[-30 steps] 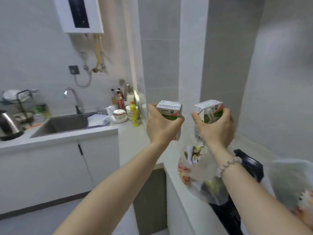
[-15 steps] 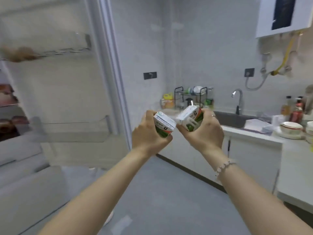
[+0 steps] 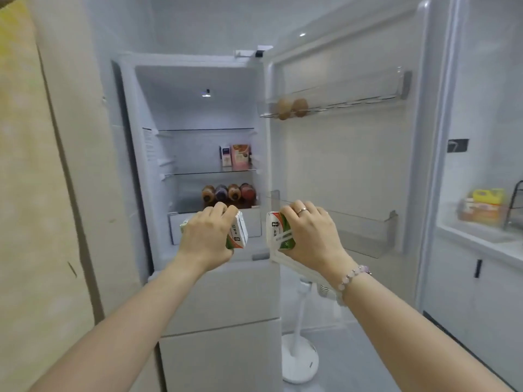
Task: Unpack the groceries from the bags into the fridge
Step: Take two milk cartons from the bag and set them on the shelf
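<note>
The white fridge (image 3: 198,89) stands open straight ahead, its door (image 3: 348,154) swung out to the right. My left hand (image 3: 208,239) grips a small green-and-white drink carton (image 3: 240,232) in front of the fridge's lowest open level. My right hand (image 3: 311,236) grips a second, matching carton (image 3: 278,230) beside the door's inner edge. Both cartons are tilted and partly hidden by my fingers. Two cartons (image 3: 236,157) stand on the middle glass shelf. A row of several bottles (image 3: 228,192) lies on the shelf below.
Two eggs (image 3: 292,108) sit in the door's upper rack; the lower door bin (image 3: 365,230) looks bare. A white fan stand (image 3: 299,360) rests on the floor below the door. A counter (image 3: 481,244) with yellow packages (image 3: 485,206) is at right. A beige wall fills the left.
The view has swung left from the bags on the counter, past the sink, to the open fridge. Both hands kept hold of their cartons and now hold them out toward the fridge.
</note>
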`<action>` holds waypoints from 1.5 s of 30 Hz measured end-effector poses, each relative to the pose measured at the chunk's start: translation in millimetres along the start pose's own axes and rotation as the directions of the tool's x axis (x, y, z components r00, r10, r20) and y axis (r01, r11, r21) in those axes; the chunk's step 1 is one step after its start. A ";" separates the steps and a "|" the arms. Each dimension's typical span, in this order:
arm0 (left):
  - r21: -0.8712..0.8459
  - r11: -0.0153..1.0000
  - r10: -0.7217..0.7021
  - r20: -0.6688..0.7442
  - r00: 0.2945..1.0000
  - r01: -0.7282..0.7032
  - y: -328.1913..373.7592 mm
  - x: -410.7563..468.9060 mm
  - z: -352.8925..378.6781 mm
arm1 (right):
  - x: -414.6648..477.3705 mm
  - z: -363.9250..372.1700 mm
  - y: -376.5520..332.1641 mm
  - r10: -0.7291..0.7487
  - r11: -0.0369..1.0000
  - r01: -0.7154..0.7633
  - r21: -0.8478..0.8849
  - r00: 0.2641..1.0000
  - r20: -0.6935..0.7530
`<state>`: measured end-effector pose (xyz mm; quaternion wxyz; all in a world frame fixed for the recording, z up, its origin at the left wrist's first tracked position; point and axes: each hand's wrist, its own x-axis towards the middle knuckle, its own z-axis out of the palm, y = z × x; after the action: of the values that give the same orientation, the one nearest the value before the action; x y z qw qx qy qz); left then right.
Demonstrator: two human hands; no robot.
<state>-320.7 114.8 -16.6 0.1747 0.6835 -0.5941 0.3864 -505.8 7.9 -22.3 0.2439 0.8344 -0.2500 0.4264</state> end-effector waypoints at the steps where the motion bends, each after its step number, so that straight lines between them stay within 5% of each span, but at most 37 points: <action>1: 0.014 1.000 -0.013 -0.001 1.000 0.013 -14.6 -2.0 2.5 | 9.3 12.6 -9.0 -0.021 1.000 0.021 0.012 1.000 0.009; 22: 0.053 0.982 -0.185 0.096 0.978 0.180 -181.7 69.5 209.2 | 136.5 283.7 -36.7 -0.076 0.980 0.063 0.188 0.995 0.066; 33: -0.161 0.947 -0.296 -0.100 0.950 0.278 -235.1 171.8 323.0 | 214.5 440.0 -28.0 0.194 0.927 -0.205 0.313 0.979 0.067; 45: -0.360 0.882 -0.391 -0.202 0.898 0.303 -312.5 324.8 346.0 | 339.6 459.4 -25.7 0.482 0.819 -0.392 0.419 0.866 -0.132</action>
<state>84.8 -273.8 69.7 0.4288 0.6833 -0.4860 0.3362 -45.2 -328.6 18.2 0.0007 0.7295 -0.3184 0.6053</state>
